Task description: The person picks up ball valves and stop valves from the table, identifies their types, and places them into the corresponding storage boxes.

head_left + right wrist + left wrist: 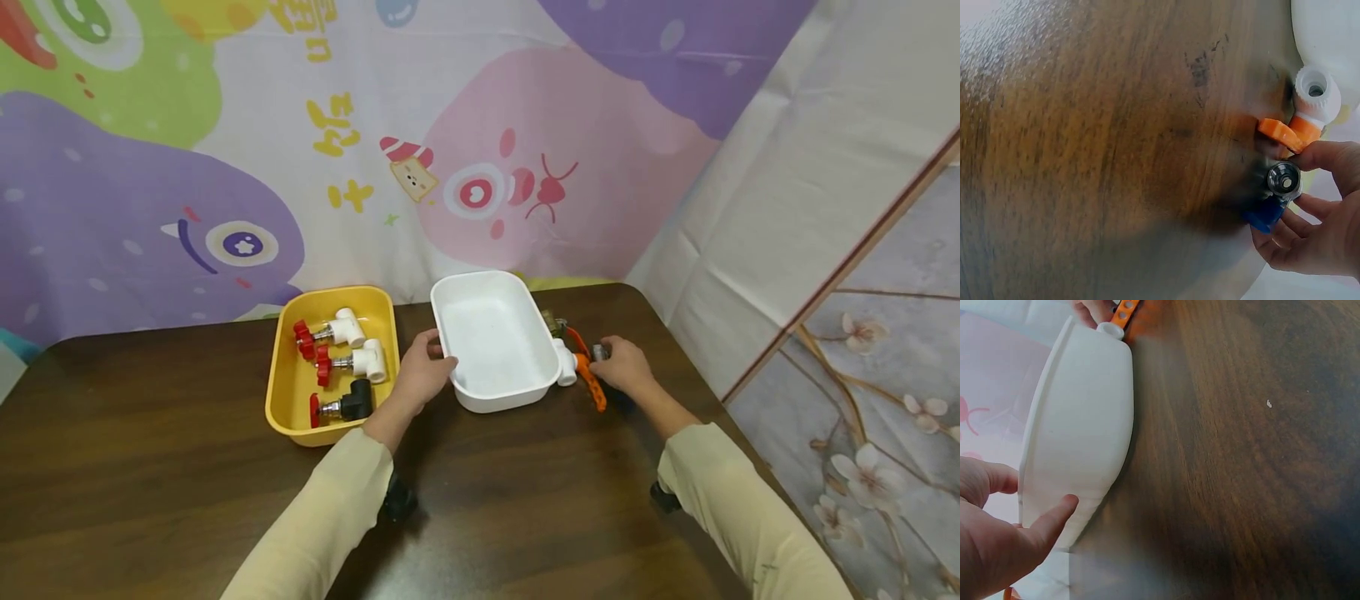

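My left hand (424,372) grips the left side of a white plastic tray (495,337), thumb against the outer wall in the left wrist view. The inside of the tray shows bare. My right hand (626,367) pinches a small metal valve (1284,180) with a blue handle (1264,214), to the right of the tray. Beside that valve, close to the right thumb, lies a white plastic valve (566,363) with an orange lever (591,383). A red-levered valve with a brass-coloured body (552,322) lies behind, partly hidden by the tray.
A yellow tray (276,392) stands left of the white one. In it lie two white valves (369,361) with red handwheels and a black valve (356,401) with a red handwheel. A printed cloth (360,250) hangs along the back edge of the brown table (517,508).
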Tool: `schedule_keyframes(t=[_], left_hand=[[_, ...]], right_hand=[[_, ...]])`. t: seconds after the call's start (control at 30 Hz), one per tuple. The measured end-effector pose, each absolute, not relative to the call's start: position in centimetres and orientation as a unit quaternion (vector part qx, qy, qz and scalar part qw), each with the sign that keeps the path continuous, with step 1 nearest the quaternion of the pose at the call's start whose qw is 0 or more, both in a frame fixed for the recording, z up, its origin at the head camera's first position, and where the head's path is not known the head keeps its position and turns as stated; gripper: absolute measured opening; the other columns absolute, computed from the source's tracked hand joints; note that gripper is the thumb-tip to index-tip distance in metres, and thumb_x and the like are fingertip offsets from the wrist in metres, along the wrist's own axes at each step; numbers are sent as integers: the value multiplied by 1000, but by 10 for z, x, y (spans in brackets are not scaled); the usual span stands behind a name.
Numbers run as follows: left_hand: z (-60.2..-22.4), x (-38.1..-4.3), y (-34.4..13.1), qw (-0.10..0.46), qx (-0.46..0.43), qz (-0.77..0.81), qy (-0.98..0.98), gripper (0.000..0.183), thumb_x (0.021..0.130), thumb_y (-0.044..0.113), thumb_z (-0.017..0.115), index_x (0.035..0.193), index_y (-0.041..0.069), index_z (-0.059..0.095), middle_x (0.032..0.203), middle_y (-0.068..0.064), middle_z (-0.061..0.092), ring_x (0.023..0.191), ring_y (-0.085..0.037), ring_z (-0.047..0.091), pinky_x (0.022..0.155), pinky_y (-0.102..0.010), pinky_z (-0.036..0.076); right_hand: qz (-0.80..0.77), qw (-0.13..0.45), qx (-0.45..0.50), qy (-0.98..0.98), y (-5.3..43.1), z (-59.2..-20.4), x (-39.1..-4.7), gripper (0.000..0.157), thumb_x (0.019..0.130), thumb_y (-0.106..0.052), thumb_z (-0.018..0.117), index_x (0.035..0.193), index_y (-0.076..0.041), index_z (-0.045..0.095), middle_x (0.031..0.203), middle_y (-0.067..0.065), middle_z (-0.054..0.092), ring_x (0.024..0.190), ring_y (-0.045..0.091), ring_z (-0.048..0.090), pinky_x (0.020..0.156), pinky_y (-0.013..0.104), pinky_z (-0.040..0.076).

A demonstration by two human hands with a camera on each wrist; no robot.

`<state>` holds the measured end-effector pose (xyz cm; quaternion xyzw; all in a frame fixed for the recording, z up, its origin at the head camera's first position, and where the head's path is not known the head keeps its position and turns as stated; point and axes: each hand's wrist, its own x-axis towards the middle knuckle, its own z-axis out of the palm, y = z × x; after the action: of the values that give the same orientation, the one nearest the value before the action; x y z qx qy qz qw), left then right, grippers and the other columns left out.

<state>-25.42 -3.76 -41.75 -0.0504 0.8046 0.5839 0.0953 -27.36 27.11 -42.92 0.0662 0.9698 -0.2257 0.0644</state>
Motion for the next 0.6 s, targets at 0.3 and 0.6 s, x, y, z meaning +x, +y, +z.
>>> schedule_keyframes(t=[0.3,0.6], left_hand=[[-417,-253,-38,97,-53,582,806,59,90,11,56,142,4,30,129,-20,47,106,-30,56,85,-37,55],[-414,-253,-38,102,-54,588,801,59,91,11,56,143,5,30,131,-21,46,107,-31,56,85,-37,55]], right_hand=[[-206,63,69,974,271,-428,-273,59,83,-21,63,131,8,45,123,29,55,108,41,54,93,49,46],[-217,48,74,972,270,-429,-270,56,83,-19,59,130,7,47,121,28,57,104,39,57,87,49,48]])
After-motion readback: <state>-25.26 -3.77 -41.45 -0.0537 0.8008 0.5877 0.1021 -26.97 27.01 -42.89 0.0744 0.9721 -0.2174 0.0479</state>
